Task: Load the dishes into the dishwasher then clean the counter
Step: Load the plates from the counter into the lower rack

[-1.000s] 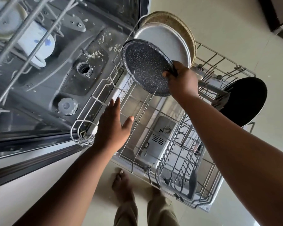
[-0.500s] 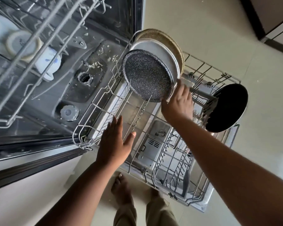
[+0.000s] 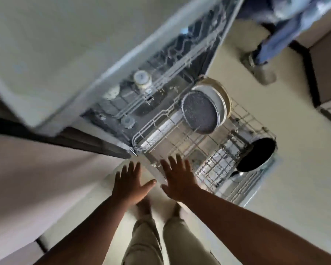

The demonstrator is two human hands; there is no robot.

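The dishwasher's lower rack [image 3: 182, 148] is pulled out over the open door. A dark speckled plate [image 3: 200, 111] stands on edge in it, in front of a white plate [image 3: 221, 104] and a tan plate [image 3: 227, 96]. A black pan [image 3: 256, 156] leans at the rack's right side. My left hand [image 3: 131, 183] and my right hand [image 3: 177, 177] hover side by side with fingers spread, well above the rack's near corner, holding nothing. The view is blurred.
The upper rack [image 3: 180, 58] holds cups [image 3: 142, 80] inside the dishwasher tub. The pale counter edge [image 3: 69, 54] overhangs at upper left. Another person's leg in jeans and a shoe [image 3: 264, 71] stand on the floor at upper right. My own feet are below my hands.
My right hand let go of the speckled plate, which now stands in the rack. Both hands pulled back toward me, and the camera rose and tilted away from the dishwasher.
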